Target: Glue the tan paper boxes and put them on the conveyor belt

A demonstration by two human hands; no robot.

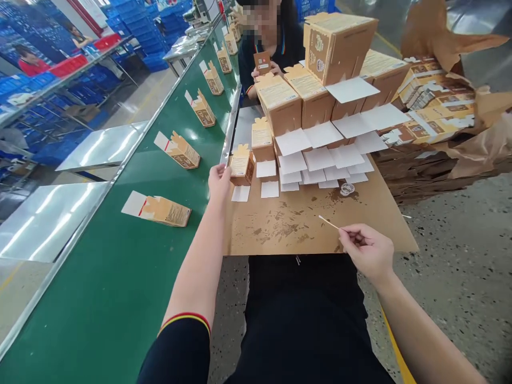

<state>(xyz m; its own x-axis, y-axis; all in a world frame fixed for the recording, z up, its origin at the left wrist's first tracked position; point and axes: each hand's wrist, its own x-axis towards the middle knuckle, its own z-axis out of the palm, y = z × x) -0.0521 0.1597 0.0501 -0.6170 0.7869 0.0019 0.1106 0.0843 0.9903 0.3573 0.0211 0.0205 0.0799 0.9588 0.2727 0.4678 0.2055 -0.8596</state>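
My right hand (366, 246) pinches a thin cotton swab (329, 222) above the front right part of the brown board (288, 234). The swab's white tip points up and left. My left hand (220, 181) reaches to a small brown carton (241, 166) at the board's left edge, its fingers at the carton's left side. Whether they grip it is hard to tell. That carton has its top tabs up and a white flap hanging in front. Beside it stand stacked cartons (282, 106) with white flaps (294, 141) sticking out. A small clear round dish (346, 189) lies near the stack.
Open cartons (168, 209) stand in a row on the green conveyor (100, 272) at left. Across the board, a person (290, 37) holds a brown carton. Flat cartons (440, 106) with torn brown paper are piled at right. Dark wet marks spot the board.
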